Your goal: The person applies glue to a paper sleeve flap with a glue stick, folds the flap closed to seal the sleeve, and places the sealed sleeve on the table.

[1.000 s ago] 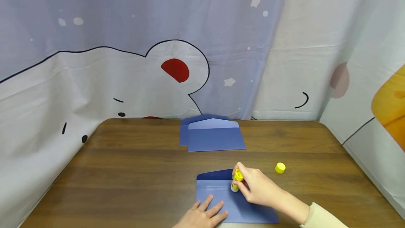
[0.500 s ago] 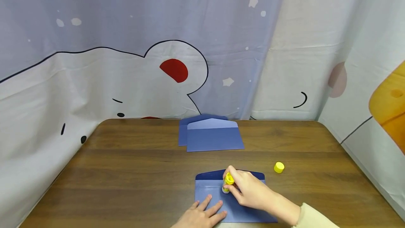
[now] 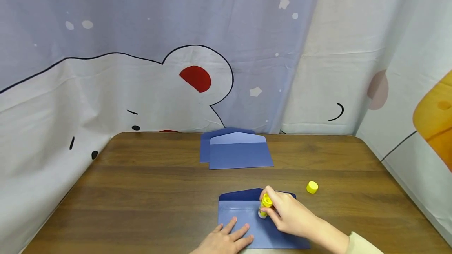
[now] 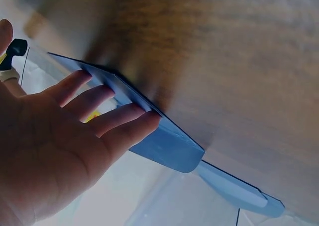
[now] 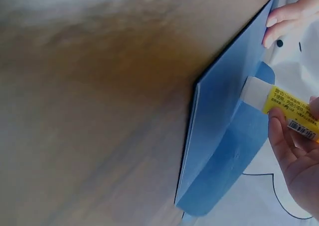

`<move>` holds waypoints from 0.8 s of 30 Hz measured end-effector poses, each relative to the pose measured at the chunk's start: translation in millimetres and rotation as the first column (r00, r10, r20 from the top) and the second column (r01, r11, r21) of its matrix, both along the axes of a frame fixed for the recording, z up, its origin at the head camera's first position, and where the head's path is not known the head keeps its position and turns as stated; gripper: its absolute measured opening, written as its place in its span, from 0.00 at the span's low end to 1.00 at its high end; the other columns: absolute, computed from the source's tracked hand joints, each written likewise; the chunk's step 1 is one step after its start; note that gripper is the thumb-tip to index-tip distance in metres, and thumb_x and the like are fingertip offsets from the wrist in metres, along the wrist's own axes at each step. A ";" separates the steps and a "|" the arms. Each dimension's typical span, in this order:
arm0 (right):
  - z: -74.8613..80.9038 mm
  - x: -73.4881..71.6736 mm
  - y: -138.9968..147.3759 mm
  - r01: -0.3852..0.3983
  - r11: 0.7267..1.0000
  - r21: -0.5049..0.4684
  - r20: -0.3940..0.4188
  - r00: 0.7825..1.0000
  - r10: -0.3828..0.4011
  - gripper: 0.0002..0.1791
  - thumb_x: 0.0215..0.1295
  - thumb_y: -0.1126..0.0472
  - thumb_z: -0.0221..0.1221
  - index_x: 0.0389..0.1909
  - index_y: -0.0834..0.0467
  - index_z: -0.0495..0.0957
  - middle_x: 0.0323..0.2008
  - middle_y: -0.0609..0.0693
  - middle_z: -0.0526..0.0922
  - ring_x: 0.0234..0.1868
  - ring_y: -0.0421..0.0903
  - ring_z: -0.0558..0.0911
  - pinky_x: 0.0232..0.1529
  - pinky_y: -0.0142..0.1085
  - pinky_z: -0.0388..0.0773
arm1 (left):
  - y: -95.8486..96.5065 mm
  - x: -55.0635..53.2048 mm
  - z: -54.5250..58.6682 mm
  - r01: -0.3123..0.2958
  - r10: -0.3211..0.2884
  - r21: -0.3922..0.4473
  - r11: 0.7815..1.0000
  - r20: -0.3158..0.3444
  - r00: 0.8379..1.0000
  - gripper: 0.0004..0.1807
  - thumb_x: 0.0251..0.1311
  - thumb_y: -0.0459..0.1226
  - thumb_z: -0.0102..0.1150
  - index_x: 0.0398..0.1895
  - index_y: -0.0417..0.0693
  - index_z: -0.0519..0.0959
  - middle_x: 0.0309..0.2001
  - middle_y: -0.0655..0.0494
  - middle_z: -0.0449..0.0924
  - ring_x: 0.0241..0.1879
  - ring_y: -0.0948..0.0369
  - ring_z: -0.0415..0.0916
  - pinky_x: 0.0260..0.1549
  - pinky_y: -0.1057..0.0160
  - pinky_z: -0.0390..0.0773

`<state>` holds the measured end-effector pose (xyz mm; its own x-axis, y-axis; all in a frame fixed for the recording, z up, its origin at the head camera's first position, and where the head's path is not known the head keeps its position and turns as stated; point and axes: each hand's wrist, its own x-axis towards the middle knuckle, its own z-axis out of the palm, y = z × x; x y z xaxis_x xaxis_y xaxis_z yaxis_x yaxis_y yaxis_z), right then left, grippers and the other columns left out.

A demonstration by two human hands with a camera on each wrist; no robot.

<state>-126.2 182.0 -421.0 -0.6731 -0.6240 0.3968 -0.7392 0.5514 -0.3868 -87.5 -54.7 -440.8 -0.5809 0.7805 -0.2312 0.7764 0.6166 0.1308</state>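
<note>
Now the right hand point(image 3: 291, 213) is pinching a slim, cylindrical yellow-and-white plastic glue stick point(image 3: 266, 200) between thumb and fingers, so that grip is firmly occupied! The tube is leaning slightly, its smooth white end pointing down at a blue rectangular paper envelope point(image 3: 273, 239), close to the fold. From the right wrist, the glossy yellow label is showing fine dark print and a striped barcode. And here's the left hand point(image 3: 223, 241), its grip spread, fingers straight and resting on the envelope's flat, satiny face, holding nothing. A darker navy flap point(image 3: 236, 196) is stretching out beyond the fold, its corners rounding softly. Off to the right, a squat yellow plastic cap point(image 3: 312, 187), round and smooth, is sitting on the brown wood-grain counter point(image 3: 141, 201), streaks running across its surface. Towards the back, a blue paper envelope with a pale lilac flap point(image 3: 241, 155) is overlapping a darker blue paper envelope point(image 3: 205, 150). Behind it all, a softly creased lilac-and-white cloth curtain point(image 3: 116, 15) is hanging, printed with bold cartoon outlines.
</note>
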 end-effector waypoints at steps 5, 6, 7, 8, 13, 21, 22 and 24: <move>0.1 -4.2 -16.0 -0.023 1.000 0.015 0.026 0.999 0.023 0.12 0.63 0.62 0.61 0.42 0.54 0.68 0.29 0.35 0.73 0.28 0.28 0.72 0.31 0.23 0.74 | 1.1 -0.1 -0.3 0.009 -0.009 -0.004 1.000 -0.032 0.999 0.30 0.63 0.60 0.47 0.68 0.67 0.67 0.69 0.65 0.65 0.67 0.52 0.66 0.48 0.53 0.79; 0.6 -4.7 -18.2 -0.030 0.999 0.021 0.032 0.999 0.030 0.12 0.63 0.62 0.61 0.42 0.54 0.68 0.29 0.35 0.73 0.29 0.28 0.73 0.31 0.24 0.75 | 1.3 0.0 -0.4 0.011 -0.011 -0.001 1.000 -0.041 0.999 0.30 0.63 0.60 0.47 0.68 0.67 0.67 0.69 0.65 0.65 0.67 0.52 0.66 0.48 0.53 0.79; 1.1 -5.1 -19.6 -0.036 0.999 0.029 0.029 0.999 0.035 0.12 0.63 0.61 0.61 0.42 0.54 0.68 0.29 0.35 0.73 0.29 0.28 0.73 0.32 0.24 0.75 | 1.4 0.3 -0.4 0.011 -0.011 0.003 1.000 -0.049 0.999 0.30 0.63 0.60 0.47 0.68 0.67 0.67 0.69 0.65 0.66 0.67 0.51 0.67 0.47 0.53 0.79; 1.6 -5.3 -20.0 -0.039 0.999 0.036 0.029 0.999 0.038 0.12 0.64 0.61 0.61 0.42 0.54 0.68 0.29 0.35 0.73 0.29 0.28 0.73 0.32 0.24 0.75 | 1.7 0.4 -0.3 0.011 -0.011 0.007 1.000 -0.058 0.998 0.30 0.63 0.60 0.47 0.67 0.67 0.68 0.69 0.65 0.66 0.66 0.51 0.67 0.47 0.53 0.80; 4.2 -3.2 -9.1 -0.039 0.998 0.040 0.034 0.999 0.037 0.11 0.64 0.61 0.60 0.42 0.55 0.68 0.28 0.35 0.73 0.28 0.27 0.71 0.30 0.23 0.73 | 5.3 1.1 0.6 -0.023 0.025 0.035 0.999 -0.069 0.997 0.29 0.62 0.61 0.48 0.63 0.65 0.71 0.67 0.67 0.68 0.65 0.53 0.68 0.46 0.53 0.80; 1.3 2.9 13.3 -0.024 1.000 0.000 -0.031 0.999 0.024 0.12 0.62 0.64 0.62 0.41 0.55 0.68 0.29 0.35 0.75 0.28 0.26 0.72 0.30 0.18 0.70 | 4.8 -0.5 2.6 -0.064 0.064 0.040 0.997 0.007 0.998 0.29 0.61 0.62 0.48 0.62 0.62 0.73 0.68 0.67 0.67 0.67 0.53 0.67 0.49 0.52 0.79; 0.4 3.2 13.3 -0.021 1.000 -0.002 -0.045 0.999 0.021 0.13 0.61 0.64 0.62 0.41 0.55 0.69 0.30 0.34 0.75 0.29 0.26 0.72 0.31 0.18 0.70 | 4.3 -0.2 2.4 -0.057 0.057 0.041 0.998 -0.003 0.998 0.29 0.61 0.62 0.48 0.61 0.62 0.73 0.67 0.67 0.67 0.67 0.53 0.67 0.48 0.52 0.80; -1.3 3.8 11.5 -0.015 1.000 -0.005 -0.062 0.998 0.014 0.13 0.61 0.63 0.63 0.42 0.54 0.69 0.30 0.34 0.75 0.29 0.26 0.72 0.31 0.18 0.71 | 3.4 0.5 1.5 -0.044 0.045 0.045 0.998 -0.033 0.998 0.29 0.61 0.62 0.48 0.61 0.61 0.73 0.67 0.67 0.68 0.66 0.53 0.68 0.48 0.53 0.80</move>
